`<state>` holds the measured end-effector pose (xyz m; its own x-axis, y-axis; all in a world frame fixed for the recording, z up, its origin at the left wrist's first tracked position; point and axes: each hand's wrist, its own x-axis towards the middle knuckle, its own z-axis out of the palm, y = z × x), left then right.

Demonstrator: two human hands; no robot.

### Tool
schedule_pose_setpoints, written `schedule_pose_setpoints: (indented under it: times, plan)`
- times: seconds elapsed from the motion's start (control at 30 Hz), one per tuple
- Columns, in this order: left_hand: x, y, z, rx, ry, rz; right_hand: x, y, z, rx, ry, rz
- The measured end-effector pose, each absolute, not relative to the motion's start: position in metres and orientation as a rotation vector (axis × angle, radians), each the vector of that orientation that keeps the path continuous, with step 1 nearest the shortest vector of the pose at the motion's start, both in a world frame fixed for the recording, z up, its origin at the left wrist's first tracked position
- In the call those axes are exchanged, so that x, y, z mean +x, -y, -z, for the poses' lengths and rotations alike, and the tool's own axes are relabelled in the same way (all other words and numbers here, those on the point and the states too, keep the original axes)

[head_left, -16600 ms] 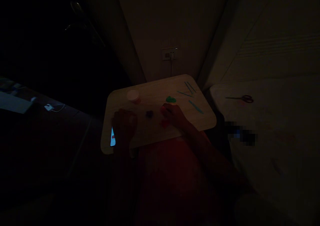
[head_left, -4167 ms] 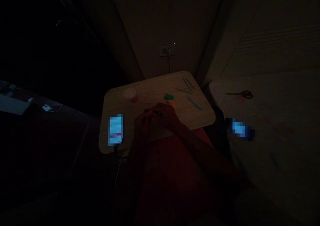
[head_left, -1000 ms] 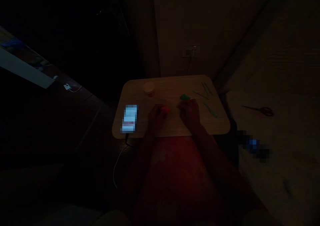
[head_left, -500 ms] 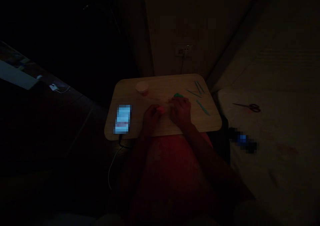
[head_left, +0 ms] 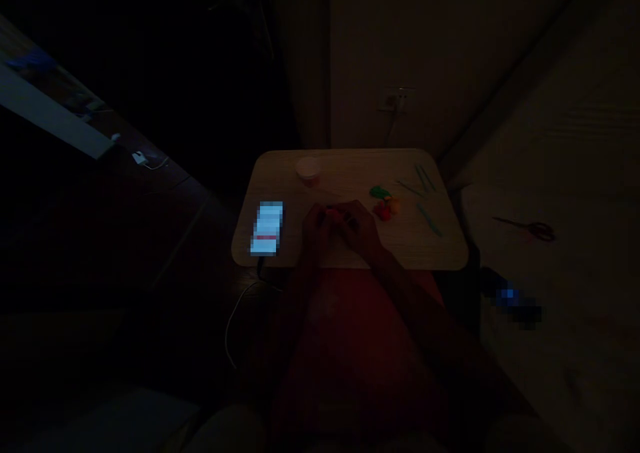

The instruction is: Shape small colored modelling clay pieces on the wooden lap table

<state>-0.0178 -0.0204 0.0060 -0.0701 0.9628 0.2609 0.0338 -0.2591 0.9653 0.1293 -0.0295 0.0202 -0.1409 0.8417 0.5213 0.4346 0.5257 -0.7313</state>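
Observation:
In dim light, my left hand (head_left: pixel 315 231) is closed on a small pinkish-red lump (head_left: pixel 333 214) that looks like modelling clay. My right hand (head_left: pixel 363 227) meets it from the other side, its fingers curled against the same lump. Both hands rest low over the wooden table (head_left: pixel 430 249), and the fingers cover part of the lump. Just right of my right hand lie a green clump (head_left: pixel 380 191), a red clump (head_left: pixel 383 211) and a yellow-orange clump (head_left: pixel 394 204), close together and of similar material.
A lidded tub (head_left: pixel 309 171) stands at the back left of the table. A lit phone (head_left: pixel 267 228) with a cable lies at the left. Several thin turquoise tools (head_left: pixel 429 219) lie at the right. Scissors (head_left: pixel 533 229) rest on a pale surface beyond the table's right edge.
My right hand has moved left from the coloured clumps to the lump at my left hand, leaving the red and yellow-orange clumps uncovered. The whole view has shifted.

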Motion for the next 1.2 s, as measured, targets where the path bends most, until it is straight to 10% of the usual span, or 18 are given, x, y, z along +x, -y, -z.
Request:
schedule_pose_setpoints:
  times: [1.2]
  plan:
    - [-0.016, 0.023, -0.014, 1.68, -1.086, -1.426, 0.134, 0.03, -0.006, -1.14, 1.798, -0.533]
